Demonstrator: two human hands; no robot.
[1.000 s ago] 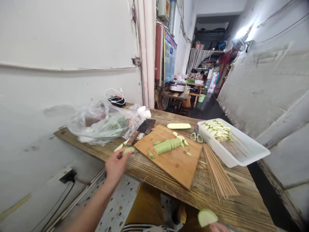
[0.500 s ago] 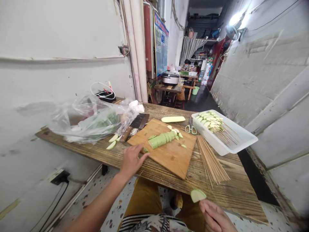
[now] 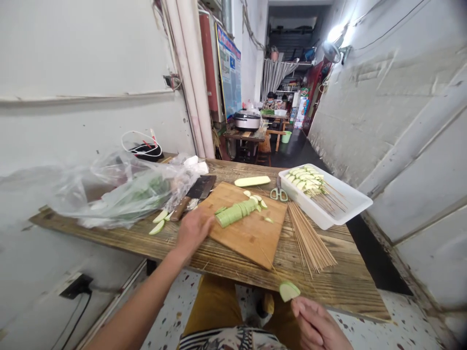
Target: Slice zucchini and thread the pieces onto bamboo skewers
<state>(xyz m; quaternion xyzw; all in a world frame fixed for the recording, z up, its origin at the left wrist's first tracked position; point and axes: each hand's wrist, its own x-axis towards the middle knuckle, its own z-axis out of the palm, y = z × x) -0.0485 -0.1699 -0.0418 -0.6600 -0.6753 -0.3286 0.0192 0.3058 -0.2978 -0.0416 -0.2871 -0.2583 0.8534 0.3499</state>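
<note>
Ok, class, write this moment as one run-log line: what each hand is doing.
left hand: open, at edge of wooden cutting board | right hand: holding bamboo skewer with squash slice

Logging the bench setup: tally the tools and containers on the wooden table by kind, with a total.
Cleaver: 1
Scissors: 1
Cutting board: 1
Tray: 1
Total: 4

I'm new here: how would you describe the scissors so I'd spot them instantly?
On the long wooden table, find the wooden cutting board. Just beyond its far corner, beside the white plastic tray, lie the scissors, the only tool with green loop handles.
</note>
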